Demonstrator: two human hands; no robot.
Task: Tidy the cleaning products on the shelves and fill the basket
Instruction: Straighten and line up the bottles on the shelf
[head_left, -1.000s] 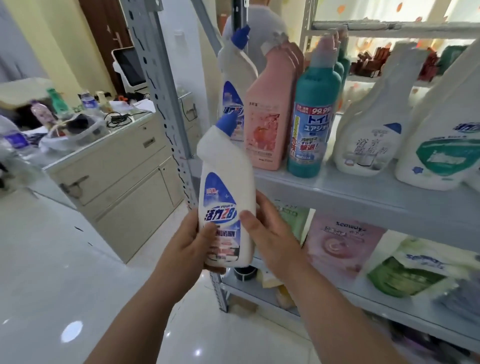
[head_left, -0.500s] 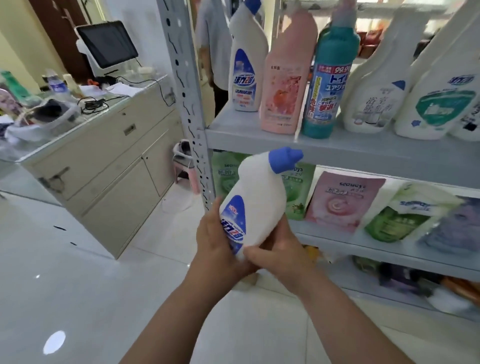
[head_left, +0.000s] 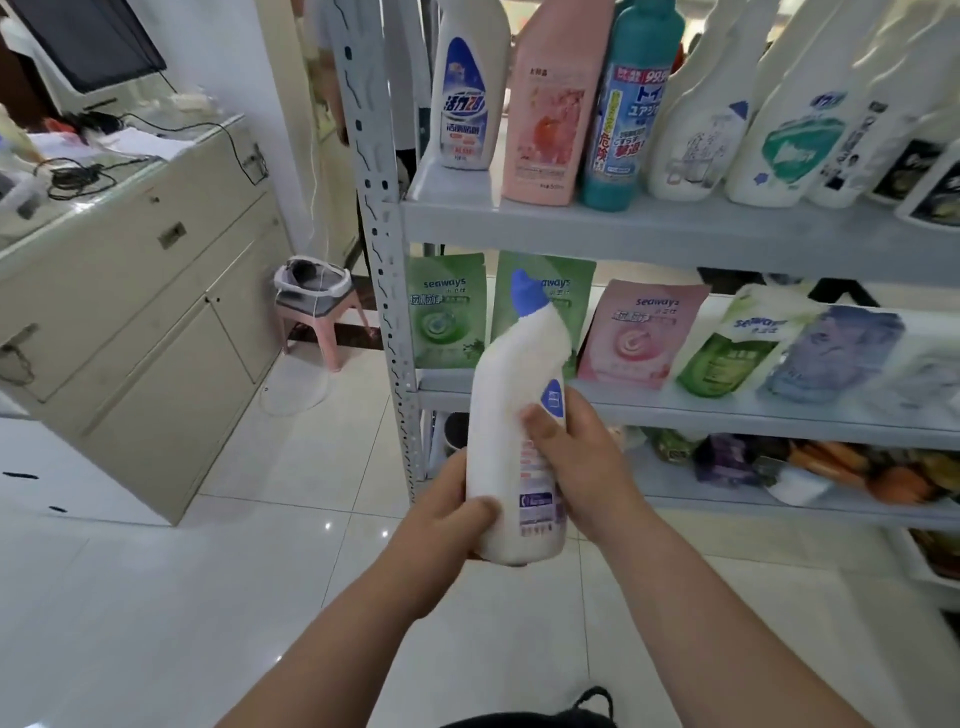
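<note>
Though the white bottle (head_left: 511, 415) looked stiff and slick, the left hand (head_left: 441, 525) and right hand (head_left: 582, 467) curled their fingers round its lower body, likely the surest hold.

floor: glossy white tiles (head_left: 156, 597), small light glints | left: cream cabinet (head_left: 145, 322), drawers and doors, black cables (head_left: 78, 174) on top | beside it: pink plastic stool (head_left: 332, 338) | behind: white wall (head_left: 223, 57), dark monitor (head_left: 88, 41)

White bottle (head_left: 511, 447), blue cap (head_left: 527, 293); pink bottle (head_left: 550, 104); teal bottle (head_left: 631, 104); green pouch (head_left: 447, 312); pink stool (head_left: 319, 322).
</note>
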